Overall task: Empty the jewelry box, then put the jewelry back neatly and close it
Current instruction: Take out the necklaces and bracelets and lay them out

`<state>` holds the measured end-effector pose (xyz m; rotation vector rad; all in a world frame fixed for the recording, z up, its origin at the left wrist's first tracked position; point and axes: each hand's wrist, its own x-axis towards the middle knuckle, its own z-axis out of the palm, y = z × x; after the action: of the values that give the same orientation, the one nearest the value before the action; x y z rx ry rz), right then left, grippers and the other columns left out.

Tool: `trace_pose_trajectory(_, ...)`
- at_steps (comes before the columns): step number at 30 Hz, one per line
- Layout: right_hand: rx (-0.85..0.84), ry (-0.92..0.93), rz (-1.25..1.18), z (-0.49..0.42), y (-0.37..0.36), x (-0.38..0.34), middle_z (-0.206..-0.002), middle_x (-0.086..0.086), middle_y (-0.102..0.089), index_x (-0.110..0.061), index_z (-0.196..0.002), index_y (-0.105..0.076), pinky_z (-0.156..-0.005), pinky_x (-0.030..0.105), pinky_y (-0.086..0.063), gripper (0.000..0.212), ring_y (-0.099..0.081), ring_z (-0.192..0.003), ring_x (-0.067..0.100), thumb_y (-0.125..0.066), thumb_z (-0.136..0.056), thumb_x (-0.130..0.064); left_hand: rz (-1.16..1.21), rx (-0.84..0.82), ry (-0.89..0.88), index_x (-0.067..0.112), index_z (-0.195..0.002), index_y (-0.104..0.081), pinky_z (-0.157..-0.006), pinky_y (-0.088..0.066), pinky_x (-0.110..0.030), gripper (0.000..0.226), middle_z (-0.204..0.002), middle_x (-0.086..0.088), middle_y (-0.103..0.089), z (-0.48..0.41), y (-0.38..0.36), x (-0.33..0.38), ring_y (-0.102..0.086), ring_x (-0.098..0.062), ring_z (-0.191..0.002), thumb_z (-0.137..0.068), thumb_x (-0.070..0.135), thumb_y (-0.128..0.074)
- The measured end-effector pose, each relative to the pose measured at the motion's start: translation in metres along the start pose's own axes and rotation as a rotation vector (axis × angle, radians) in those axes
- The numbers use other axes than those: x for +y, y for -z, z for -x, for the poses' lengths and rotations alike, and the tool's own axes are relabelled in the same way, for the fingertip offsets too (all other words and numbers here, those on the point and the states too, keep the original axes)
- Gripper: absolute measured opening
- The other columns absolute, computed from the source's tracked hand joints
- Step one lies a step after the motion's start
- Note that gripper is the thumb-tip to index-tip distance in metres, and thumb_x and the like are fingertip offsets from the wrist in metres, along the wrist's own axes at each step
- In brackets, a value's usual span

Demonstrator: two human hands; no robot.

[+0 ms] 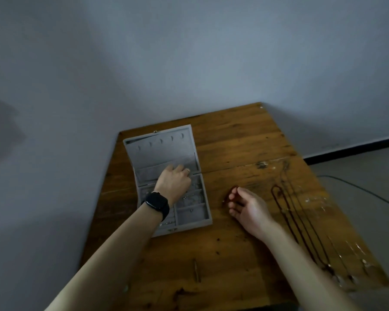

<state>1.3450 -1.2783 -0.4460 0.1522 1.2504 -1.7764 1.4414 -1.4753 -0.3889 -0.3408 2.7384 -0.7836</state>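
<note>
A grey velvet jewelry box [202, 217] lies open on the wooden table [234, 140], its lid [160, 149] tilted back with a row of hooks. Small pieces of jewelry show in its compartments [190, 209]. My left hand [174, 181], with a black watch on the wrist and a ring on one finger, reaches into the back of the box; its fingertips are hidden at the lid's pocket. My right hand [245, 206] rests on the table right of the box, fingers loosely curled, holding nothing I can see. Several dark necklaces [288, 212] lie stretched out at the right.
More thin chains and small shiny pieces [350, 250] lie near the table's right edge. A small thin piece [196, 270] lies near the front. The wall stands close behind and left of the table. A dark cable [357, 187] runs across the floor at right.
</note>
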Motion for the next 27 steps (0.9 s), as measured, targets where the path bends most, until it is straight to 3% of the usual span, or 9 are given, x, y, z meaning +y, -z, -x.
trace_pose_trajectory(3,-0.017,0.01,0.022,-0.001,0.0,0.0,-0.085,0.008,-0.067,-0.01,-0.102,-0.066,-0.068,0.034,-0.048,0.022,-0.06,-0.071,0.021,-0.048,-0.105,-0.022,0.118,0.027,0.036,0.019,-0.121,-0.064,-0.097,-0.041,-0.038,0.024,-0.131,-0.004,-0.056,0.006,-0.004,-0.001,-0.05,-0.024,-0.121,-0.1,0.025,-0.055)
trace_pose_trajectory(7,-0.007,0.087,0.146,0.004,-0.004,0.003,-0.096,0.01,-0.07,-0.009,-0.105,-0.069,-0.066,0.032,-0.052,0.021,-0.063,-0.071,0.019,-0.052,-0.103,-0.022,0.599,0.147,0.227,0.021,-0.114,-0.058,-0.08,-0.053,-0.035,0.021,-0.11,0.001,-0.061,0.025,0.002,-0.002,-0.059,-0.017,-0.097,-0.103,0.035,-0.049)
trace_pose_trajectory(10,0.015,0.175,0.357,0.015,-0.004,0.006,-0.107,0.006,-0.069,-0.017,-0.105,-0.07,-0.073,0.033,-0.059,0.018,-0.067,-0.079,0.021,-0.054,-0.103,-0.025,0.999,0.218,0.325,0.023,-0.113,-0.057,-0.07,-0.059,-0.037,0.017,-0.097,0.004,-0.065,0.041,0.014,0.006,-0.063,-0.01,-0.081,-0.103,0.035,-0.049)
trace_pose_trajectory(15,0.057,0.351,0.727,0.043,0.02,0.004,-0.103,-0.001,-0.07,-0.024,-0.107,-0.067,-0.075,0.033,-0.062,0.016,-0.071,-0.082,0.015,-0.052,-0.104,-0.026,1.384,0.276,0.303,0.022,-0.114,-0.06,-0.073,-0.057,-0.027,0.015,-0.091,0.014,-0.074,0.074,0.037,0.049,-0.069,-0.004,-0.083,-0.103,0.029,-0.054)
trace_pose_trajectory(20,0.121,0.483,1.044,0.06,0.059,-0.017,-0.093,-0.009,-0.07,-0.025,-0.114,-0.065,-0.07,0.022,-0.059,0.015,-0.07,-0.078,0.008,-0.055,-0.102,-0.025,1.668,0.206,0.244,0.02,-0.114,-0.062,-0.077,-0.058,-0.028,0.015,-0.087,0.012,-0.076,0.099,0.039,0.105,-0.071,-0.003,-0.081,-0.103,0.029,-0.056)
trace_pose_trajectory(24,0.165,0.499,1.205,0.062,0.08,-0.031,-0.092,-0.017,-0.07,-0.025,-0.116,-0.065,-0.087,0.038,-0.059,0.016,-0.07,-0.087,0.009,-0.057,-0.101,-0.024,1.998,0.075,0.31,0.016,-0.11,-0.064,-0.071,-0.052,-0.021,0.014,-0.089,0.001,-0.077,0.109,0.032,0.143,-0.073,-0.009,-0.081,-0.103,0.024,-0.055)
trace_pose_trajectory(27,0.15,0.501,1.231,0.059,0.081,-0.036,-0.09,-0.017,-0.071,-0.031,-0.104,-0.064,-0.089,0.039,-0.057,0.011,-0.069,-0.089,0.01,-0.057,-0.101,-0.023,2.065,-0.001,0.371,0.016,-0.108,-0.066,-0.072,-0.054,-0.027,0.015,-0.091,0.0,-0.077,0.113,0.023,0.16,-0.073,-0.014,-0.082,-0.103,0.023,-0.054)
